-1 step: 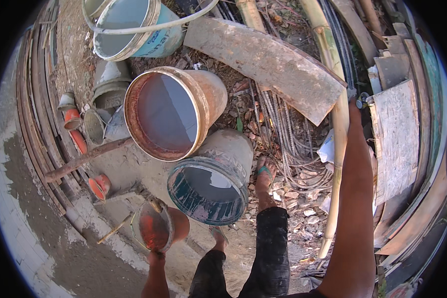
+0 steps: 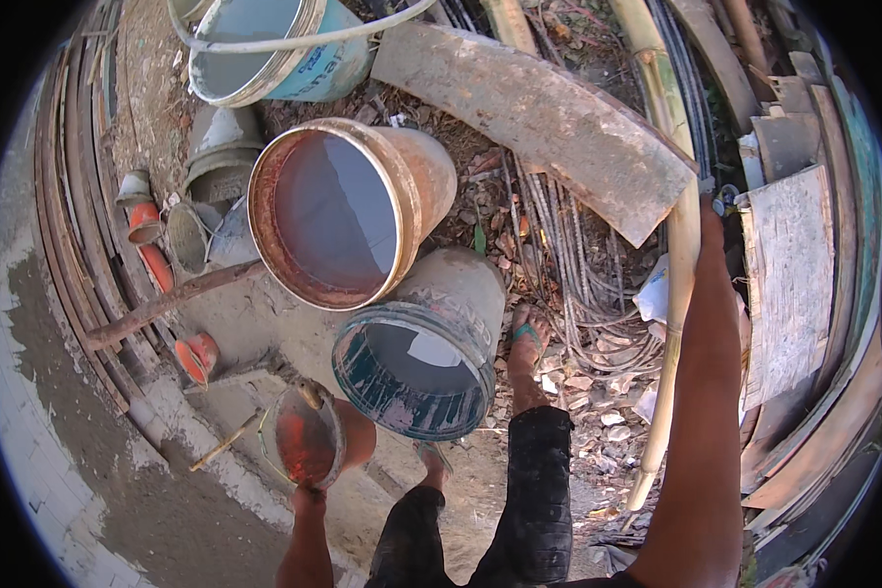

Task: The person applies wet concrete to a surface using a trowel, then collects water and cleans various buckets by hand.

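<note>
Where the left hand (image 2: 310, 495) is: near left, against the near rim of the orange bucket (image 2: 309, 441)
Left fingers: largely hidden at that rim, so I cannot tell if they are clamped on it or only touching
Orange bucket: near left, mouth open toward the viewer, grey residue round its rim, just left of the dark-rimmed bucket (image 2: 470, 299)
Right hand (image 2: 711, 220): far right, at the end of an outstretched arm, close beside the bamboo pole (image 2: 678, 255) and the right end of the broad plank (image 2: 539, 122)
Right fingers: too small and shadowed; I cannot tell whether they are apart, together or clamped
Dark-rimmed bucket: centre, with liquid inside, left of a foot in a green sandal (image 2: 528, 333)
Rust-stained bucket (image 2: 427, 186): just farther off, also containing liquid
Light blue bucket (image 2: 333, 64): far left, a pale hose (image 2: 294, 43) crossing over it
Broad plank: far side, right of centre, above a bundle of metal rods (image 2: 559, 245)
Weathered board (image 2: 789, 284): right of the right arm
</note>
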Available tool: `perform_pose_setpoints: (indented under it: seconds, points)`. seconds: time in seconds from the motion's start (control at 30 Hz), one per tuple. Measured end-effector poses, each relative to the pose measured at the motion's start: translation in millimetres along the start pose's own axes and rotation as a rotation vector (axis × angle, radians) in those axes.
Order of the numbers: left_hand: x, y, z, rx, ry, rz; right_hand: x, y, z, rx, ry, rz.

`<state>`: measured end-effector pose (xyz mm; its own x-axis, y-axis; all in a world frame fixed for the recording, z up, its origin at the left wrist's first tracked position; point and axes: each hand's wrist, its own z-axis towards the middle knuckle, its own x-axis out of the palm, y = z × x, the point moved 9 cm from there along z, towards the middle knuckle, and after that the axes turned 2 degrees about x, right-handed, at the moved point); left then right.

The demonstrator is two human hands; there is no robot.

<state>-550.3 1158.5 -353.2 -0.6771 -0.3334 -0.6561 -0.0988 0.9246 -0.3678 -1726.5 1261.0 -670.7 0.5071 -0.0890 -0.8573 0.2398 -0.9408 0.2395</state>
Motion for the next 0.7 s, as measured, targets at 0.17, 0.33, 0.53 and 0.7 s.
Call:
perform_pose_setpoints:
  seconds: [0.17, 0.33, 0.53, 0.7]
  points:
    - [-45, -7, 6, 0.064, -0.052, -0.248, 25, 88, -81, -0.08, -0.075, -0.022]
    - [29, 17, 80, -0.004, 0.087, -0.279, -102, 144, -230, -0.107, -0.329, 0.108]
    - [139, 25, 141, -0.096, 0.26, -0.593, -92, 212, -456, -0.373, 0.022, 0.42]
    - [206, 9, 184, -0.121, 0.42, -0.79, -37, 236, -656, -0.12, 0.217, 0.832]
